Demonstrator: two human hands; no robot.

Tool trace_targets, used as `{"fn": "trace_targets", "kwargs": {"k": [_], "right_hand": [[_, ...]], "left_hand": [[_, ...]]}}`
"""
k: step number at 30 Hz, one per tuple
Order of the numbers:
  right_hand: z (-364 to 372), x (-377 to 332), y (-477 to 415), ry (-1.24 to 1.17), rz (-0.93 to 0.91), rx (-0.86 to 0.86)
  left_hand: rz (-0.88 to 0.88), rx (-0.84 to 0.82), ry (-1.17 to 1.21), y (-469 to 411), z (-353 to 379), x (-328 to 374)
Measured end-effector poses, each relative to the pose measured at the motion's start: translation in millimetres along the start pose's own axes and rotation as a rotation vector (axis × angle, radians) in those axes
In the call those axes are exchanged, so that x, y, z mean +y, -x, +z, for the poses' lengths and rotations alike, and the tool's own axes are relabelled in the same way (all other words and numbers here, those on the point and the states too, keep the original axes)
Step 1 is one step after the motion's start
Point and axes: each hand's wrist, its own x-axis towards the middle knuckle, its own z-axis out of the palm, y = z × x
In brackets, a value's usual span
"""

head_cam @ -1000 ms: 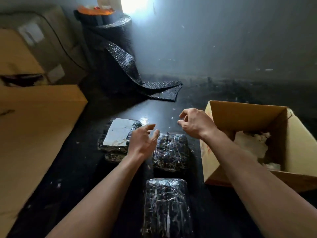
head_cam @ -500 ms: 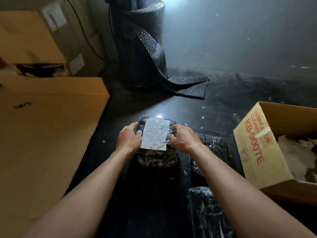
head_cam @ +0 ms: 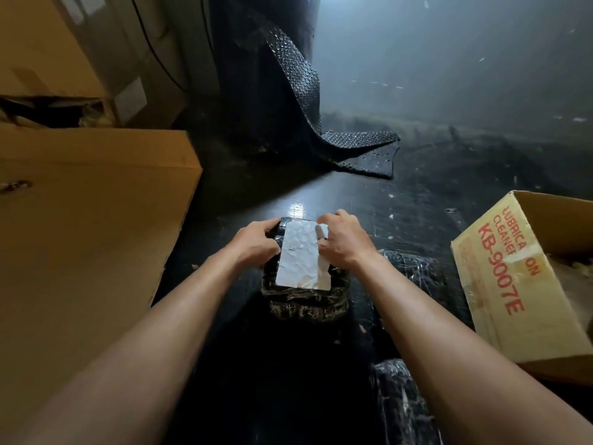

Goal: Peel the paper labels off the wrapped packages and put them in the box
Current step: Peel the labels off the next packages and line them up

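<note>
1. Film-wrapped package (head_cam: 401,403), nearest, lower right: a dark block in glossy, creased clear film, partly hidden by the right forearm.
2. Labelled package (head_cam: 305,303), centre, on the dark work surface (head_cam: 288,380): the same film wrap, with a mottled front side.
3. Paper label (head_cam: 300,255): white, rectangular and wrinkled, covering most of the labelled package's top. There is small dark print near its left edge, too small to read. Its right edge is lifted and curled off the film.
4. Left hand (head_cam: 256,242): fingers curled round the labelled package's left side and far corner, thumb beside the label's left edge.
5. Right hand (head_cam: 345,242): fingers bent, pinching the label's raised right edge.
6. Further package (head_cam: 414,268): just right of the labelled one, behind the right wrist.
7. Box (head_cam: 500,284), right: open corrugated cardboard with red print "LUBRICA… CLEANER", "KB-9007E", partly under pale tape. Crumpled pale paper (head_cam: 574,268) lies inside.
8. Large carton (head_cam: 80,220), left: plain brown cardboard.
9. Bubble wrap roll (head_cam: 288,75), far: black and dimpled, with a sheet trailing onto the surface.
</note>
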Motion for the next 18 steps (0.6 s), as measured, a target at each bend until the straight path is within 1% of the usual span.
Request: {"fn": "trace_targets", "kwargs": {"k": [6,10,15,18], "right_hand": [[3,-17,-27,0.122,-0.061,-0.083],[2,-25,-43,0.142,-0.087,-0.107],[-1,-25,-52,0.008,-0.057,-0.11],[2,-21,-53,-0.028,-0.059,-0.089]], "left_hand": [[0.001,-0.087,0.083,-13,-11,-12],[0.005,-0.135,0.091,-18,-12,-14],[0.012,-0.147,0.086,-20,-12,-19],[0.01,-0.159,0.138,-19,-12,-23]]}}
